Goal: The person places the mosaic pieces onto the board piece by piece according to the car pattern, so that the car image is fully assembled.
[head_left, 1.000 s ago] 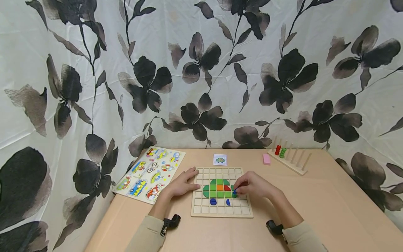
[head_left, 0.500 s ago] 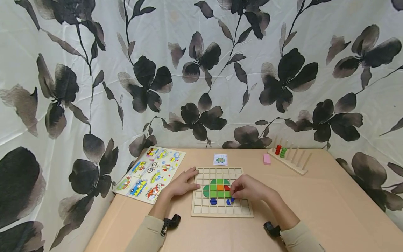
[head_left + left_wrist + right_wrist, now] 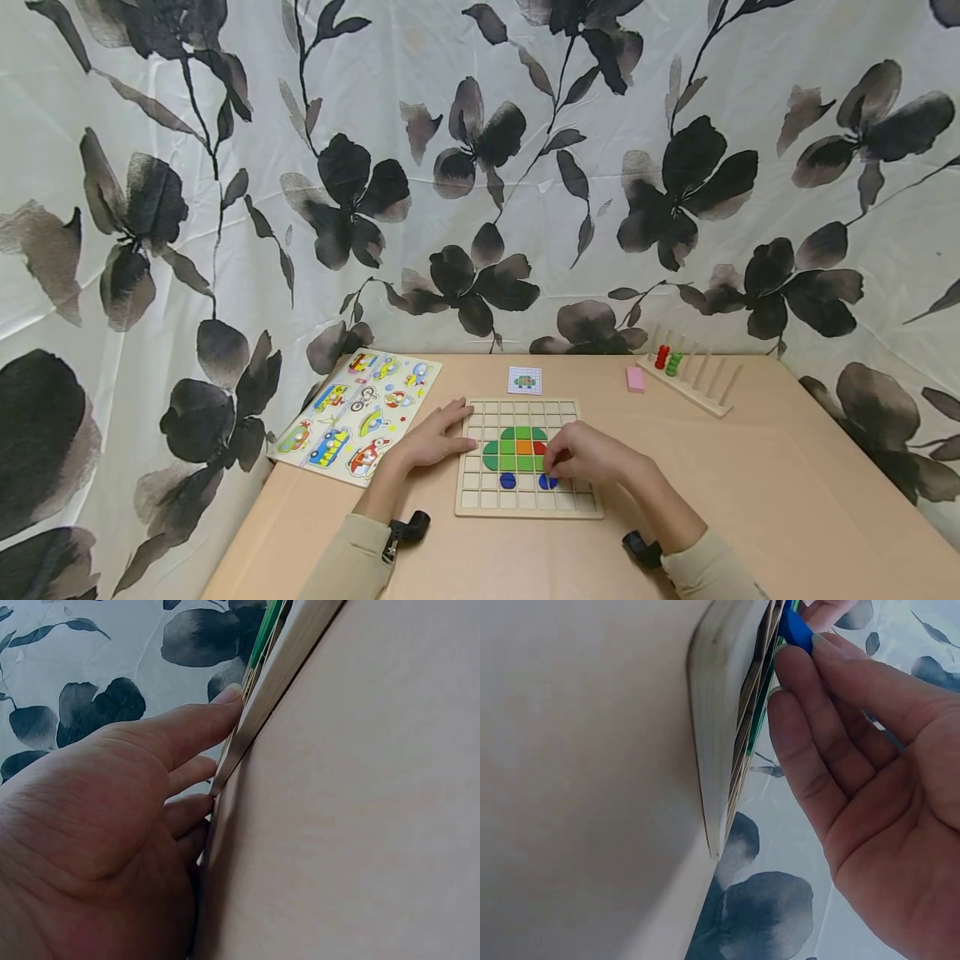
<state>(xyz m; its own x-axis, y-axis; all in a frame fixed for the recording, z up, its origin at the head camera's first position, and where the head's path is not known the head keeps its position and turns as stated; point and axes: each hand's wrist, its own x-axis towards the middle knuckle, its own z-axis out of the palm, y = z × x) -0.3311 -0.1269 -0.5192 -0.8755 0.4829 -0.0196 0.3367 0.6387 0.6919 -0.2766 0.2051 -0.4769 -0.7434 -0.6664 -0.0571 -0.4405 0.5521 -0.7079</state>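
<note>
A wooden grid board (image 3: 528,506) lies on the table, with green tiles (image 3: 507,461), an orange tile (image 3: 524,447) and a red tile (image 3: 539,448) set together in its squares. Below them sits a blue round (image 3: 507,481) made of curved pieces. My right hand (image 3: 596,454) pinches a blue curved piece (image 3: 796,631) between thumb and fingertip, down at the board beside another blue piece (image 3: 544,482). My left hand (image 3: 431,439) rests at the board's left edge, fingers extended and thumb on the rim. The right hand hides part of the board's right side.
A small pattern card (image 3: 524,380) lies behind the board. To the left is a vehicle picture board (image 3: 360,417). A pink block (image 3: 635,380) and a wooden peg stand (image 3: 686,383) with red and green beads stand at the back right. A floral cloth (image 3: 480,208) hangs behind.
My right hand has moved toward me and slightly left with the blue piece, from the green tiles' right side to beside the other blue piece. The left hand has stayed in place.
</note>
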